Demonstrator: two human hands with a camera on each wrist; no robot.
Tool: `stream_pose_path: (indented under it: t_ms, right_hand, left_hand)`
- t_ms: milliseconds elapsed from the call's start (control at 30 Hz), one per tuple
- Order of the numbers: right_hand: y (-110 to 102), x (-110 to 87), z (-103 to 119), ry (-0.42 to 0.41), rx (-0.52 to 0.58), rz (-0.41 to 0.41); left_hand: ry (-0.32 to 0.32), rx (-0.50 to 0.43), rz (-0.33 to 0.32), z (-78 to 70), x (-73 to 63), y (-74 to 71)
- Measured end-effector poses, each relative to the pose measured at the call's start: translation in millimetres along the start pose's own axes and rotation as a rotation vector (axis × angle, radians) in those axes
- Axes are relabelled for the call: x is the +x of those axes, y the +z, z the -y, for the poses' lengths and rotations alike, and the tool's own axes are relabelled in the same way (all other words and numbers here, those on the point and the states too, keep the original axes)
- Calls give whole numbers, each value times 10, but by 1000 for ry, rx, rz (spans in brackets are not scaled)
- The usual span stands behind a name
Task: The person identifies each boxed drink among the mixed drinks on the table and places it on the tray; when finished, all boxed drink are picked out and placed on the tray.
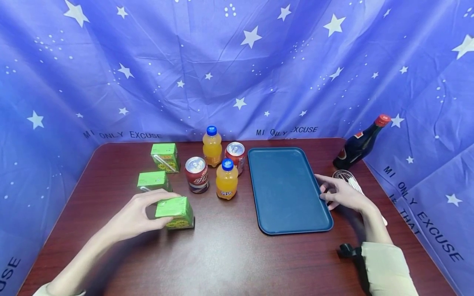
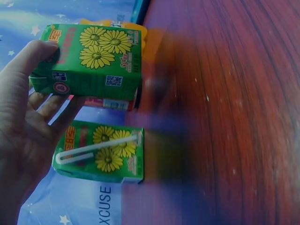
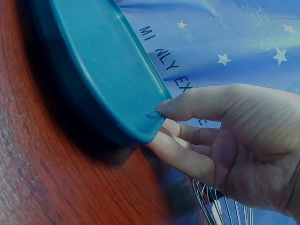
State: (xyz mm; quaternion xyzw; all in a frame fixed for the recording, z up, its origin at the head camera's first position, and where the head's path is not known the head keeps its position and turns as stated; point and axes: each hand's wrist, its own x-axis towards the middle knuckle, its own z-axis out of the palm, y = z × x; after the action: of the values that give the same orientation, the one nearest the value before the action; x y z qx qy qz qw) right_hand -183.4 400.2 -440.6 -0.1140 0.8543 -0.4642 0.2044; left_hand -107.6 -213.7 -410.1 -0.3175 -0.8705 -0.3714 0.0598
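Note:
My left hand [image 1: 127, 218] holds a green drink carton [image 1: 175, 210] between thumb and fingers, at the front of the left group. Yellow flowers on its side show in the left wrist view [image 2: 101, 56]. Whether it touches the table cannot be made out. Just behind it is a second green carton [image 1: 152, 181], partly hidden by the hand; a third carton [image 1: 165, 158] stands farther back. On the right, my right hand [image 1: 346, 194] pinches the right rim of a dark blue tray [image 1: 285, 191], thumb on top and fingers below in the right wrist view [image 3: 117, 84].
Between cartons and tray stand two cans, one nearer [image 1: 197, 176] and one behind [image 1: 237, 155], and two orange drink bottles, front [image 1: 226, 183] and back [image 1: 212, 149]. A dark bottle with a red cap [image 1: 361, 144] and a whisk [image 1: 346, 176] are beyond my right hand. Starry blue cloth [image 1: 207, 94] surrounds the table.

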Motion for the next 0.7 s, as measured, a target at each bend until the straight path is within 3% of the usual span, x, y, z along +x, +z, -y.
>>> stream_pose_path:
  t_ms: [700]
  right_hand:
    - [-4, 15, -8, 7, 12, 6]
  left_hand:
    - [42, -140, -36, -209, 249, 290]
